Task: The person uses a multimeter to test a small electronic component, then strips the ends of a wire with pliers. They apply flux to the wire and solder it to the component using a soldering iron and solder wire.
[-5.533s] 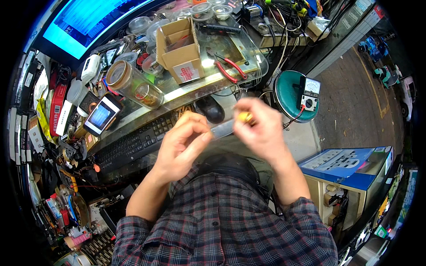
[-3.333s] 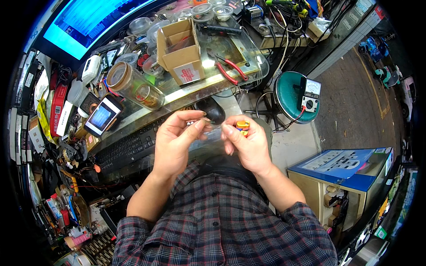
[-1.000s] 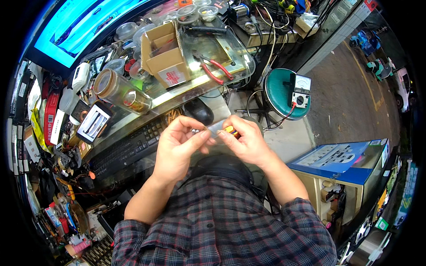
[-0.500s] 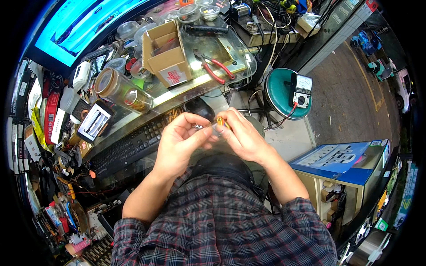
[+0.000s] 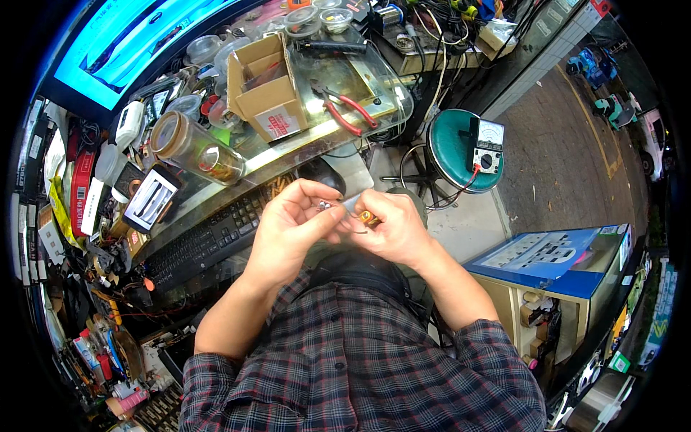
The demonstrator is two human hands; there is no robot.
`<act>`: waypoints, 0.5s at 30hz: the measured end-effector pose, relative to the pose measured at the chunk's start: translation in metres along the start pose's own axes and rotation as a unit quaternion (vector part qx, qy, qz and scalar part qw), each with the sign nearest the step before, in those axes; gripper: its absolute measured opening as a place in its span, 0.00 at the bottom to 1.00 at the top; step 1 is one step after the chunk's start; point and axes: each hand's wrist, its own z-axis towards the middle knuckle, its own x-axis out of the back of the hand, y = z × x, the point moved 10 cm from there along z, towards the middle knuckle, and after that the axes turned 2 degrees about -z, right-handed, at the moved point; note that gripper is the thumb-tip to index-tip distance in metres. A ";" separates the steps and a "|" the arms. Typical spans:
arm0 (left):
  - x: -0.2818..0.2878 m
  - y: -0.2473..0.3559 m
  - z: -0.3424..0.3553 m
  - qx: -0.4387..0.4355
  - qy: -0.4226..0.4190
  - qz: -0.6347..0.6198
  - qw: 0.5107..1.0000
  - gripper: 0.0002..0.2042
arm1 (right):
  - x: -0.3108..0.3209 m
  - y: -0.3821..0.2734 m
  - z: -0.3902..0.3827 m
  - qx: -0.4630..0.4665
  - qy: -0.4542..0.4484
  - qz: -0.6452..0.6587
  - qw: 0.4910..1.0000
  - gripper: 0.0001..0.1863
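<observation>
1. L hand [image 5: 295, 230]: thumb + index pinched tight on small silvery bits [image 5: 324, 206], which poke out btwn the fingertips; other fingers curled under.
2. R hand [image 5: 394, 227]: closed around a small yellow piece [image 5: 368, 217] w/ a dark middle, showing btwn thumb & curled fingers.
3. Greyish see-thru strip [image 5: 350, 204] sits btwn the 2 hands, running up from the fingertips; prob. in the R hand's grip, but fingers cover its lower end, so can't be sure.
4. Hands are v. close together, approx. centre of view, above the lap, in front of the plaid shirt [image 5: 338, 353].
5. Just beyond the L hand: black mouse [image 5: 325, 175], partly hidden; black keyboard [image 5: 209, 241] to its left.
6. On the glass-topped desk: open cardboard box [image 5: 272, 104], red-handled pliers [image 5: 356, 109] to its right w/ handles spread, clear jar [image 5: 194, 147] tilted to its left.
7. Phone [image 5: 152, 199], screen lit, propped near the jar; big lit monitor [image 5: 129, 47] at upper L.
8. R side: round green stool [image 5: 450, 144] w/ an analogue meter [image 5: 488, 145] on its seat, red lead plugged in; blue-topped cabinet [image 5: 497, 299] lower down, w/ small stuff inside.
</observation>
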 end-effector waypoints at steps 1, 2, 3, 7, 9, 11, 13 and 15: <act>0.000 -0.001 0.000 0.001 0.000 0.001 1.000 0.10 | -0.001 0.000 0.000 0.003 -0.001 0.001 1.000 0.14; 0.000 -0.001 0.000 0.003 0.000 0.001 1.000 0.11 | -0.002 0.000 0.000 0.006 -0.003 0.002 1.000 0.14; 0.000 -0.002 0.000 0.003 0.000 -0.002 1.000 0.11 | -0.003 0.001 0.000 0.003 -0.004 0.012 1.000 0.14; 0.002 -0.006 0.001 0.007 0.001 -0.011 1.000 0.11 | -0.007 0.003 -0.001 -0.019 -0.018 0.053 0.998 0.13; 0.002 -0.007 0.001 0.009 -0.002 -0.019 1.000 0.11 | -0.009 0.005 -0.002 -0.033 -0.026 0.068 0.997 0.12; 0.002 -0.010 0.000 0.013 -0.008 -0.031 0.999 0.10 | -0.011 0.007 -0.005 -0.045 -0.029 0.078 0.996 0.11; 0.002 -0.013 0.000 0.017 -0.010 -0.046 0.999 0.11 | -0.011 0.006 -0.006 -0.050 -0.026 0.102 0.993 0.11; 0.003 -0.016 0.000 0.015 -0.009 -0.056 0.998 0.10 | -0.013 0.007 -0.006 -0.045 -0.021 0.122 0.991 0.11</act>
